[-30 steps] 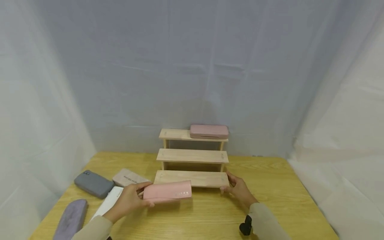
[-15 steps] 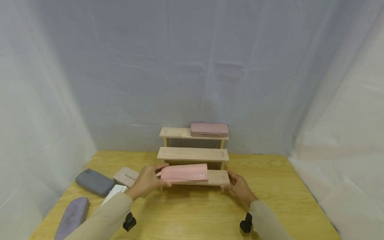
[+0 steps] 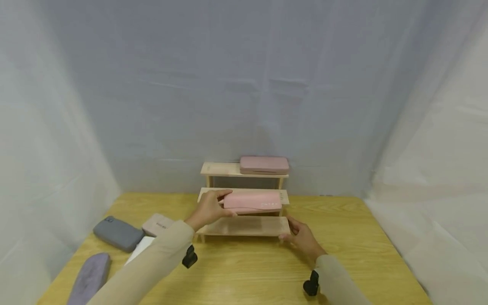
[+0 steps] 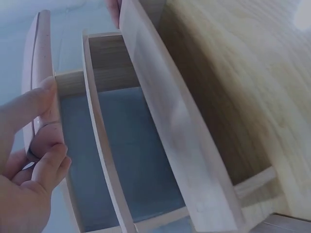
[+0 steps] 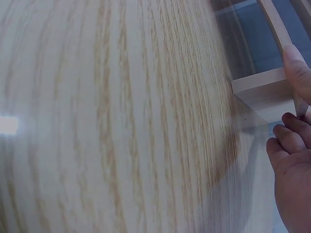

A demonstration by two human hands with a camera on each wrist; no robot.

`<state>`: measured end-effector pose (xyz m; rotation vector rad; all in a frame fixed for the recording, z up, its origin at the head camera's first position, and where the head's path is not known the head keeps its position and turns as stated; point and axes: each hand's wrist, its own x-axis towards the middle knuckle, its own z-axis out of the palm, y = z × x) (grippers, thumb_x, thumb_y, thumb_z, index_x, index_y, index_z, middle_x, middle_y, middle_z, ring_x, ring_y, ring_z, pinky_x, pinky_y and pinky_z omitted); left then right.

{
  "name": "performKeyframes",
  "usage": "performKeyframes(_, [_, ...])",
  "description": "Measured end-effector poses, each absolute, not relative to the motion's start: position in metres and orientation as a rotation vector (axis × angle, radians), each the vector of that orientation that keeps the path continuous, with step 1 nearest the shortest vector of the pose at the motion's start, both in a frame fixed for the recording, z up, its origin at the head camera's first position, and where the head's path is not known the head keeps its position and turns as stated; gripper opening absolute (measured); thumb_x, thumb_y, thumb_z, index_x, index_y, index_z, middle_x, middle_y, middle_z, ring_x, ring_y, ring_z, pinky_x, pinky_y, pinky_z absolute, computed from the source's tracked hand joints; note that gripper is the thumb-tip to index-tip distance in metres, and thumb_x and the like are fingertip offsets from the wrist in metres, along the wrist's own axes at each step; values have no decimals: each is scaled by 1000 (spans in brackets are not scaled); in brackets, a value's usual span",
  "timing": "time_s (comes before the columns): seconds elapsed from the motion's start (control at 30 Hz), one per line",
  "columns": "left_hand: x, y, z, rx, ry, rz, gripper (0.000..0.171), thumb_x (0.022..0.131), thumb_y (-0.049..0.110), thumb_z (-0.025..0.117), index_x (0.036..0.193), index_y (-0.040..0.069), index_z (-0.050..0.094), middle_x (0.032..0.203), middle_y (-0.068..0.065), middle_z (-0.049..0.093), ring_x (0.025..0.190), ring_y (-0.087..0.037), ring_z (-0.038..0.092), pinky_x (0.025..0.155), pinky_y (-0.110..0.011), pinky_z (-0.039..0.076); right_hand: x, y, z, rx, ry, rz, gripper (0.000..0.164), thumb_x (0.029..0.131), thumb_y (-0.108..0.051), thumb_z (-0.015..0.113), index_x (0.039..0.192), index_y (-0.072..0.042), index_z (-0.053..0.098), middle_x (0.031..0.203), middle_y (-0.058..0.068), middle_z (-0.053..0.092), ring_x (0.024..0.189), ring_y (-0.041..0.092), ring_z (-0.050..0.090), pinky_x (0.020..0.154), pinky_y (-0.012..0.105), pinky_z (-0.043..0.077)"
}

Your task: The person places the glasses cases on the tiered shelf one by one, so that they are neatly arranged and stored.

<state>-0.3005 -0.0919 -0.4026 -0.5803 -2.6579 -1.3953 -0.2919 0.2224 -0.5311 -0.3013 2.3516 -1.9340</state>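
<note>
Lying directly to the right of the left hand (image 3: 209, 209) in the head view, the pink case (image 3: 252, 202) stretches sideways, its long axis nearly parallel to the boards of the three-tier wooden stand (image 3: 244, 226). The left hand pinches it by its left end, leaving the right end free and pointing toward the right side. It covers much of the middle tier (image 3: 284, 196), with a strip of that board showing behind it and a little at the right; whether its underside touches the wood, I cannot tell. The right hand (image 3: 303, 239) grips the right end of the lowest tier (image 3: 228, 228), nearer the wearer than the case and apart from it. So the left hand is the nearer one, being the only one on the case. A mauve case (image 3: 264, 165) rests on the right part of the top tier (image 3: 221, 169), its length also running along the board.

From the left wrist, the thumb and fingers close on the near end of the pink case, which reaches away from the palm, roughly in line with the boards.

From the right wrist, the thumb presses one side of the stand's board end and the fingers curl at the other, above the wooden table (image 5: 146, 121); the pink case is out of sight here.
</note>
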Motion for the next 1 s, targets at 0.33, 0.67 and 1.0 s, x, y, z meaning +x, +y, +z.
performKeyframes(0.33, [-320, -72, -388, -568, -2698, -1293, 75, 67, 17, 88, 133, 0, 56, 130, -20, 58, 86, -26, 68, 82, -35, 55, -285, 221, -528, -319, 2425, -1849, 82, 84, -12, 73, 149, 1, 26, 152, 20, 30, 137, 33, 34, 101, 31, 45])
performKeyframes(0.67, [-334, -47, -387, -512, -2717, -1256, 75, 67, 16, 89, 132, 0, 56, 124, -18, 62, 112, -31, 60, 90, -42, 53, -287, 223, -533, -309, 2386, -1905, 87, 81, -14, 77, 149, 1, 26, 150, 20, 34, 136, 32, 37, 98, 27, 47])
performKeyframes(1.0, [-351, -36, -411, -442, -2736, -1261, 75, 67, 12, 88, 133, -1, 55, 121, -19, 64, 103, -30, 59, 88, -39, 52, -288, 221, -533, -360, 2363, -1907, 88, 81, -13, 76, 148, 8, 22, 150, 25, 29, 137, 35, 33, 99, 26, 45])
